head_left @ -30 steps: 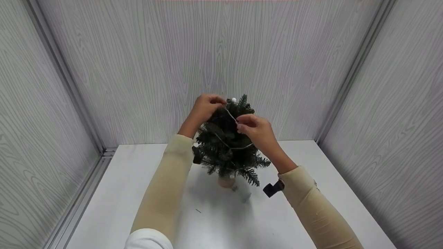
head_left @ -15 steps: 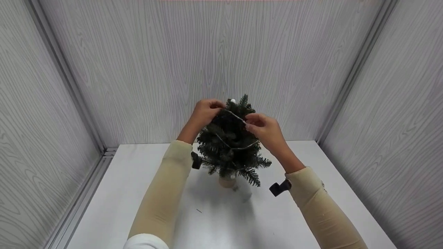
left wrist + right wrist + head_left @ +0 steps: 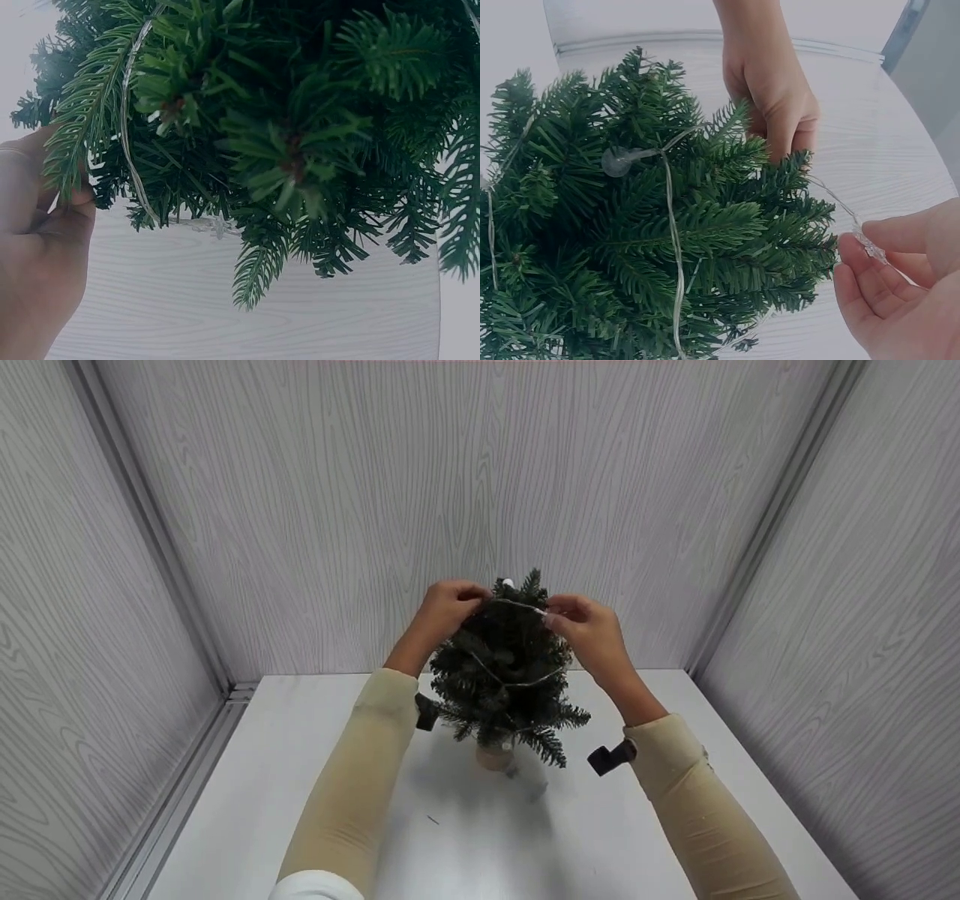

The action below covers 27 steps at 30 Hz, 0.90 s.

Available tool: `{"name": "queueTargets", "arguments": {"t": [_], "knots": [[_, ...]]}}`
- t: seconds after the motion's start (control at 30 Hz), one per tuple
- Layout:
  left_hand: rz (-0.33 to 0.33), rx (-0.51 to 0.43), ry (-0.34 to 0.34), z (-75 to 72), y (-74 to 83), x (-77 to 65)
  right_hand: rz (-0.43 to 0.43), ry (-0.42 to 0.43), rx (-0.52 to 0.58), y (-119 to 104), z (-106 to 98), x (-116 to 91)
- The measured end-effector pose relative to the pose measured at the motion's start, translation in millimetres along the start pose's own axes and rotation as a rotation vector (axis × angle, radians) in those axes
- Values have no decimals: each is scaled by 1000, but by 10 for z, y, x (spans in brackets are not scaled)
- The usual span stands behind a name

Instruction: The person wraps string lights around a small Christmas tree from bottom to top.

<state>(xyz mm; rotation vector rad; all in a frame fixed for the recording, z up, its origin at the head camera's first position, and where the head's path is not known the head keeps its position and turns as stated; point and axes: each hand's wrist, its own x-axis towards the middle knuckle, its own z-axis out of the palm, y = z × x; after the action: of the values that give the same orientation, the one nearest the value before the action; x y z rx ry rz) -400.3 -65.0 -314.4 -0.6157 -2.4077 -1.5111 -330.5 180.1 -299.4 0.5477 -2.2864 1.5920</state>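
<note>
A small artificial Christmas tree [image 3: 480, 697] stands upright on the table, wrapped in clear string lights [image 3: 525, 605]. At its upper left my left hand [image 3: 446, 607] pinches the wire among the branch tips; the fingertips are partly covered by needles in the left wrist view. Across from it, my right hand [image 3: 592, 634] pinches the other end of that stretch between thumb and fingers. A clear piece of the string pokes out of the right fingers [image 3: 889, 232]. Another strand [image 3: 124, 112] loops over the foliage, and a round clear bulb [image 3: 617, 160] rests on the needles.
The tree's pale round base [image 3: 493, 759] sits on the white table [image 3: 300, 750]. A faint clear piece [image 3: 536, 790] and a thin dark sliver [image 3: 433, 819] lie in front. Grey wood-grain panels [image 3: 480, 472] enclose the back and both sides.
My right hand has moved right and slightly up with the wire, so the stretch between the hands now runs nearly level across the treetop. The left hand has dipped slightly, still pinching.
</note>
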Motion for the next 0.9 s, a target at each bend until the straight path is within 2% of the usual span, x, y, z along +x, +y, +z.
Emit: {"name": "queueTargets", "arguments": {"t": [0.2,0.4,0.63,0.73,0.9], "knots": [[6,-39,29,13,10,63,-17,11,8,-14,17,-6],[-23,-47,38,30,26,131,-6,4,28,-38,49,-17],[-49,-85,69,88,159,275,-7,-1,60,-91,83,-33],[-41,-105,60,114,232,334,-11,-2,65,-106,106,-62],[-24,-119,-3,142,370,445,-32,28,61,-120,137,-97]]}}
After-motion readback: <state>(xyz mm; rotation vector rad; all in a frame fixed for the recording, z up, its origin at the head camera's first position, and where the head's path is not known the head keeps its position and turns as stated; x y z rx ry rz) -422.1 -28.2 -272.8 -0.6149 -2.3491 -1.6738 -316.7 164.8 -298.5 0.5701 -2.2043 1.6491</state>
